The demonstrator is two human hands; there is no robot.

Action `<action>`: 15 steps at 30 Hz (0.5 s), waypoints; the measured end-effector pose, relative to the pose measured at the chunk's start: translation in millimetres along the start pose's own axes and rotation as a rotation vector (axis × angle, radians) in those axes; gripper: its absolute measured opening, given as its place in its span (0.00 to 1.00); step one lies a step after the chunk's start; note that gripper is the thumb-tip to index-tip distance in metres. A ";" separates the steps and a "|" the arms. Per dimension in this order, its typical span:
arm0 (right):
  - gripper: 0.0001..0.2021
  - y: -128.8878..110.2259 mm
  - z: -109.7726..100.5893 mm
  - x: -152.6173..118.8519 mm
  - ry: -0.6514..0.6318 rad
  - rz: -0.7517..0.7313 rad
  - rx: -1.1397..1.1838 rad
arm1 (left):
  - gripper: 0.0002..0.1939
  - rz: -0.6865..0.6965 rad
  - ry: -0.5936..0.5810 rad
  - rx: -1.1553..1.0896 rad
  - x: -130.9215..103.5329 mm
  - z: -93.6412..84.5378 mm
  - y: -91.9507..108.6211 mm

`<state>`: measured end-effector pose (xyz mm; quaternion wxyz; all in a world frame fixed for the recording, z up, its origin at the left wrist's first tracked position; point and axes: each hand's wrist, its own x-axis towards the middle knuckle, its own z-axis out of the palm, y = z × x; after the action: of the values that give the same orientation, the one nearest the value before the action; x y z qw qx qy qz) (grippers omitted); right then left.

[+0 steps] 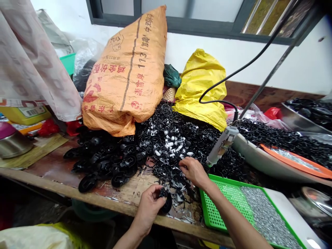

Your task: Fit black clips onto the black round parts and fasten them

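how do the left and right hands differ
The left hand pinches a black part near the bench edge; the right hand curls at the pile of small parts. The right forearm crosses over the green basket; the left forearm doesn't. Both hands are bare.

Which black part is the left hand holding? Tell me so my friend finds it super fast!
Find the big orange sack, then drop down and a little right to the bench's front edge. There the left hand holds the black part. Unlike the round black pieces heaped in front of the sack, this one is in a hand.
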<state>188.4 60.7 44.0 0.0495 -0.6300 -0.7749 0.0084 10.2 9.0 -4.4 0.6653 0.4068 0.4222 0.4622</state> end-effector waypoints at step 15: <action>0.12 -11.7 16.5 25.3 0.144 0.181 -0.061 | 0.10 0.086 0.065 -0.012 -3.5 -2.2 -2.1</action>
<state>170.5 83.8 30.2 0.0852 -0.6976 -0.7092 -0.0561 8.0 5.4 -6.4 0.6333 0.4050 0.4230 0.5059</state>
